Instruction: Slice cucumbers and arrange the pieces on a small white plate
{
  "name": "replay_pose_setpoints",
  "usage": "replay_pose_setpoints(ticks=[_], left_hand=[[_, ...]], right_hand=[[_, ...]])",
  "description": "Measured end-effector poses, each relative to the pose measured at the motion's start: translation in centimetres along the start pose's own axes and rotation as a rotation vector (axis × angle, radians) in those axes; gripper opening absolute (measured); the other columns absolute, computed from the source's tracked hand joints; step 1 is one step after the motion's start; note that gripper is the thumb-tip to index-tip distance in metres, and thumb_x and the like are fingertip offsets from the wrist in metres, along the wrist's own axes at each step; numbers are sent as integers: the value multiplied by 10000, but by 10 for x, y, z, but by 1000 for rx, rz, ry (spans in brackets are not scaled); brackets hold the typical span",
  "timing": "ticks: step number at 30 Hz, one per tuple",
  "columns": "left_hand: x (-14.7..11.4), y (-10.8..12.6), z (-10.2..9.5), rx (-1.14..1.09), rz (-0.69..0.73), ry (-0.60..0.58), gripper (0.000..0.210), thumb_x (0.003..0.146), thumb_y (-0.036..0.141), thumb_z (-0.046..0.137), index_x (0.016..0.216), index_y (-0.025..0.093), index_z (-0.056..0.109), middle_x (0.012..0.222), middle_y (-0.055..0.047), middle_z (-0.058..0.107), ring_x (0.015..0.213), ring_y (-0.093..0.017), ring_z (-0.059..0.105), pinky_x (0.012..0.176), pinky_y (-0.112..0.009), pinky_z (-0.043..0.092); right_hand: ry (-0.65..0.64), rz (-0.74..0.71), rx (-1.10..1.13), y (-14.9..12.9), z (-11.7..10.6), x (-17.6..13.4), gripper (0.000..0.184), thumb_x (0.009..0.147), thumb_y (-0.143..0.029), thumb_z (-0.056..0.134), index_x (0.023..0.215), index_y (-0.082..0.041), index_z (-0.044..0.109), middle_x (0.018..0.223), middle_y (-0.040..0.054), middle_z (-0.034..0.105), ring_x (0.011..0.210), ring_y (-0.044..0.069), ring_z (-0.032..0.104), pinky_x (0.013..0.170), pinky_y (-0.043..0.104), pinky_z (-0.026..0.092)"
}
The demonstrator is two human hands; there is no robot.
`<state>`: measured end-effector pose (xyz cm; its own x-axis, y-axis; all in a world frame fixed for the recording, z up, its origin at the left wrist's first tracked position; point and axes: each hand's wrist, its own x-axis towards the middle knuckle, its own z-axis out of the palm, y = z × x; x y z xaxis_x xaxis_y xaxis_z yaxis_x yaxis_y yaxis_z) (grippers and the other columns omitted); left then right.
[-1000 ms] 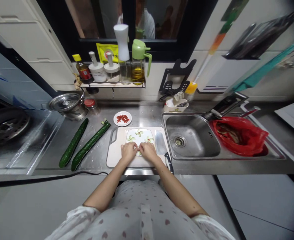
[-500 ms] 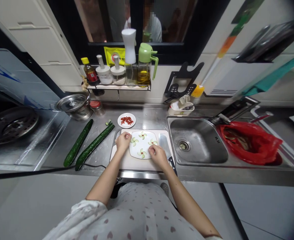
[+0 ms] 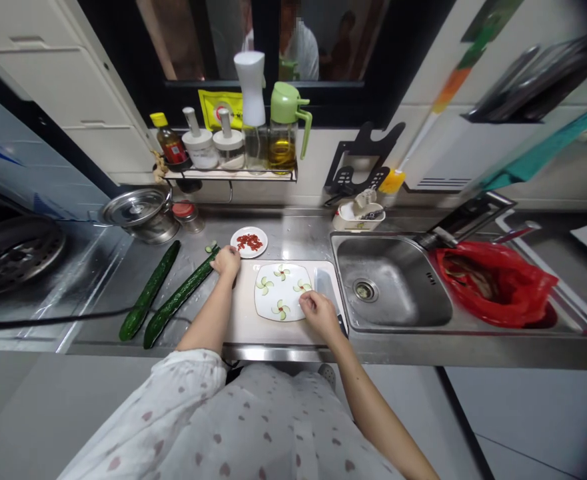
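Observation:
A white squarish plate [image 3: 284, 293] rests on the pale cutting board [image 3: 246, 320], bearing several pinwheels of pale green slices with red bits at their centres. At the plate's right edge is my right hand [image 3: 320, 315], its thumb and fingers pinched together; anything between them is too small to make out. My left hand [image 3: 226, 263] is at the board's upper left corner, beside the rim of a small white dish [image 3: 262, 252] of red pieces [image 3: 250, 242]. Its fingers are curled in, and their contents are hidden. It covers part of a long cucumber [image 3: 180, 293].
A second cucumber [image 3: 149, 291] lies farther left, near a lidded steel pot [image 3: 146, 217]. The knife [image 3: 326, 283] lies on the board's right side, partly behind my right hand. Beyond it are the sink [image 3: 393, 273] and a red plastic bag [image 3: 508, 287].
My left hand has moved from the squarish plate's left edge up and left to the small dish. The right hand stays pinched by the plate's right side. The view has shifted slightly.

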<state>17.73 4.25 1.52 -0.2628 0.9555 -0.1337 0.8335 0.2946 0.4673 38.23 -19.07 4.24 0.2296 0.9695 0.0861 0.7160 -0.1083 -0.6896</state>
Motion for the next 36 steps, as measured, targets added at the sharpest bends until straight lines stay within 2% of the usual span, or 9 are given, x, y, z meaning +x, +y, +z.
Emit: replay_pose_setpoints(ticks=[10,16,23,28,36], left_hand=[[21,9,9,194,104,-42,224,757,243,567,936,240,703,1010,-134,698,976,-297,612,885,-441,307],[29,12,15,276,119,-29,218,732,241,576,907,207,703,982,-143,701,953,-289,611,885,-427,287],[29,16,17,327,131,13,267,825,232,472,927,148,703,937,-183,697,921,-278,621,870,-435,278],[21,14,13,240,107,30,293,857,281,450,946,184,712,978,-168,696,931,-293,621,856,-440,312],[3,-2,4,-57,11,-66,179,799,322,547,862,287,711,983,-73,716,972,-277,614,872,-421,354]], right_hand=[[-1,48,-11,5,-5,-2,194,843,-334,472,802,-203,609,628,-2,539,681,165,513,639,250,355],[-1,65,-15,5,-8,-2,194,844,-315,465,795,-202,615,628,4,549,678,166,511,634,252,359],[-5,70,-8,6,-9,-3,203,848,-318,454,784,-202,607,630,3,541,663,163,500,634,253,354],[-10,71,1,5,-7,-1,198,846,-315,456,776,-202,604,618,-2,536,649,159,501,635,252,355],[-14,31,31,4,2,7,210,846,-329,447,787,-207,607,644,3,546,673,162,513,654,251,363]])
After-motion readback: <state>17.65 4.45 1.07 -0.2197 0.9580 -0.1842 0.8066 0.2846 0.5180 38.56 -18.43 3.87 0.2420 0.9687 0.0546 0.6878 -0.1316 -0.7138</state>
